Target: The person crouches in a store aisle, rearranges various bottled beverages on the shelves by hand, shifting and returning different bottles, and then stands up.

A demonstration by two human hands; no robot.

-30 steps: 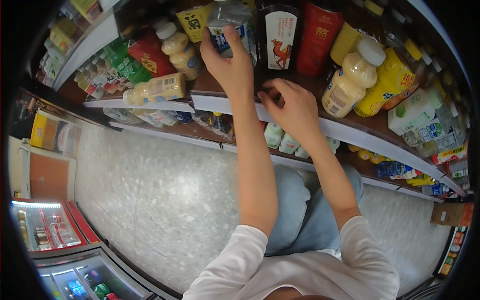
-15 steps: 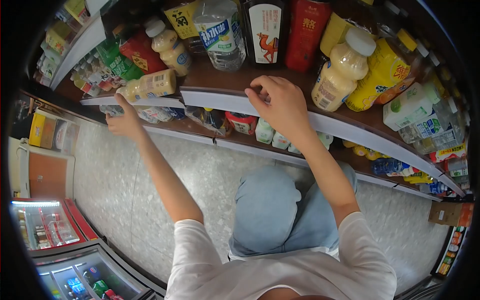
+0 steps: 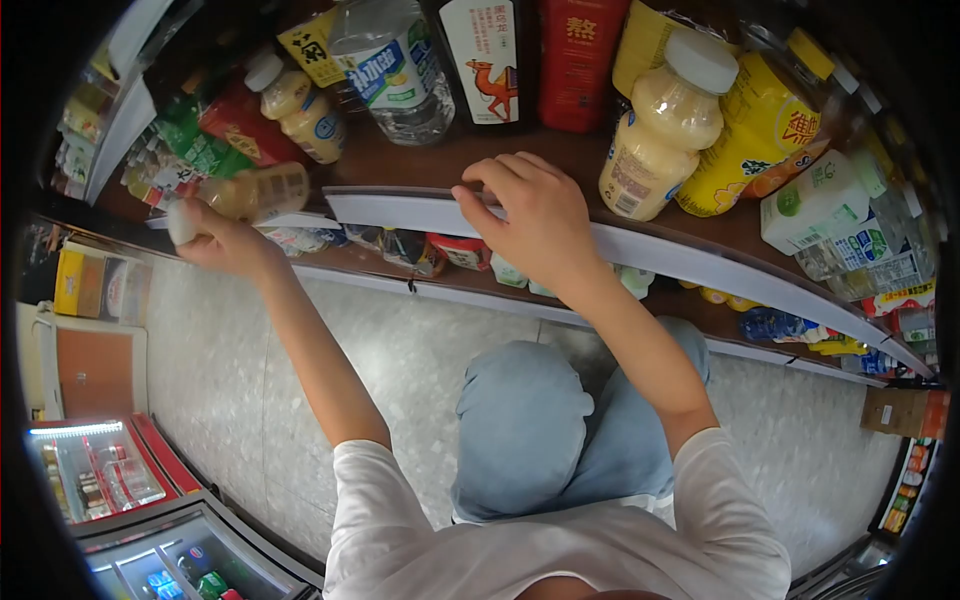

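Observation:
My left hand (image 3: 228,242) is closed around the neck of a pale yellow drink bottle (image 3: 268,194), just behind its white cap (image 3: 182,222). This bottle lies tilted on its side over the left part of the shelf, slightly blurred. Over the shelf's white front edge (image 3: 400,208) hovers my right hand (image 3: 538,215), its fingers loosely bent and apart from the thumb, with nothing visible in it. Two similar bottles stand upright: one at the left (image 3: 305,115), the other to the right (image 3: 660,135) of my right hand.
Along the shelf stand a clear water bottle (image 3: 395,75), a camel-label bottle (image 3: 483,62), a red bottle (image 3: 578,65) and yellow bottles (image 3: 757,135). A lower shelf holds more goods, including a red-lidded tub (image 3: 462,250). Drink coolers (image 3: 200,535) stand at the lower left.
My left hand has moved from beside the lying bottle's end to a grip around its neck, and the bottle has shifted left and down. My right hand has shifted slightly left in view.

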